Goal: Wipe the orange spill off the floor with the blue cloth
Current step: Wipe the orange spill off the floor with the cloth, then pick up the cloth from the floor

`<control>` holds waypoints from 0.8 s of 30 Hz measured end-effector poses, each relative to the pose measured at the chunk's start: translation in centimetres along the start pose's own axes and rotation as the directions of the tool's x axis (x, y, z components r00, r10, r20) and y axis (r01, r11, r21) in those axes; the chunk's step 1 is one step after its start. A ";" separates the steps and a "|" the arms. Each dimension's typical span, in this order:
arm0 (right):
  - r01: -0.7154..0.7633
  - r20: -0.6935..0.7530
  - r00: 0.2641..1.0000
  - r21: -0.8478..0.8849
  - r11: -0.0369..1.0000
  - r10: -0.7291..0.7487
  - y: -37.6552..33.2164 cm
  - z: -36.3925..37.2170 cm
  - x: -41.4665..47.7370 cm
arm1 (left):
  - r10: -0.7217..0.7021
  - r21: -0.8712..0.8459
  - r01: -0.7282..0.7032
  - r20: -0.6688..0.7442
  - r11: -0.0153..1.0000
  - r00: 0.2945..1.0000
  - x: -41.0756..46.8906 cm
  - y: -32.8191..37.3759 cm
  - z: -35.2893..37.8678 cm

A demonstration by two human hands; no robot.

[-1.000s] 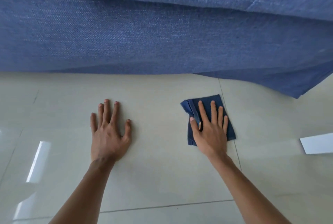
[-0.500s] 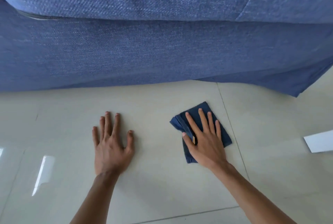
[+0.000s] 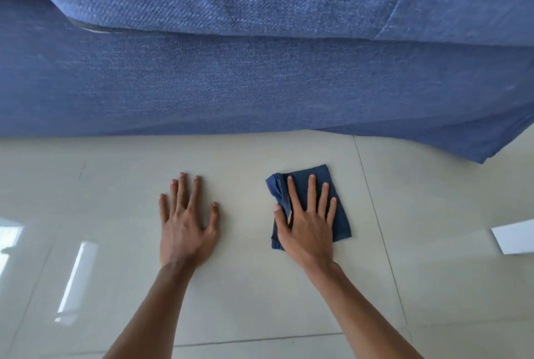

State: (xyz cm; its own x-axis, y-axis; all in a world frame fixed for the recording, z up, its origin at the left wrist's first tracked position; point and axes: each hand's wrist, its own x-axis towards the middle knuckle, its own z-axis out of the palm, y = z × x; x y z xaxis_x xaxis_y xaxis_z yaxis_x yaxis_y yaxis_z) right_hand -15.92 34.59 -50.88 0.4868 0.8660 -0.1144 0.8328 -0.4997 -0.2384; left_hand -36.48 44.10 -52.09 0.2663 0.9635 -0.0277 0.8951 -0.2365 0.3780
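The blue cloth lies folded on the pale tiled floor, just in front of the sofa. My right hand presses flat on it, fingers spread and pointing at the sofa, thumb along the cloth's bunched left edge. A tiny orange fleck shows between thumb and forefinger; no other orange is visible on the floor. My left hand rests flat on the bare tile to the left of the cloth, fingers apart, holding nothing.
A blue fabric sofa fills the upper half of the view, its base meeting the floor just beyond my fingertips. A white sheet lies at the right edge. Window glare reflects on the glossy tiles at left.
My right hand has slid the cloth a little leftward, closer to my left hand, twisting it briefly and then straightening it. My left hand has stayed planted.
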 end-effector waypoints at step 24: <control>0.047 0.273 0.953 0.283 0.958 -0.128 4.9 -18.5 3.3 | 0.094 -0.019 -0.093 0.337 0.995 0.937 -0.3 16.8 -9.9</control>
State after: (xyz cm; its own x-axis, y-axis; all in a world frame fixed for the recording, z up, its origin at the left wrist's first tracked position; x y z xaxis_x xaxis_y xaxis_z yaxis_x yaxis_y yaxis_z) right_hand -5.34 34.61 -34.63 0.2855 0.8952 -0.3422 0.7461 -0.4317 -0.5070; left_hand -25.05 41.09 -36.61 0.4542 0.8382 -0.3018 0.8595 -0.3231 0.3961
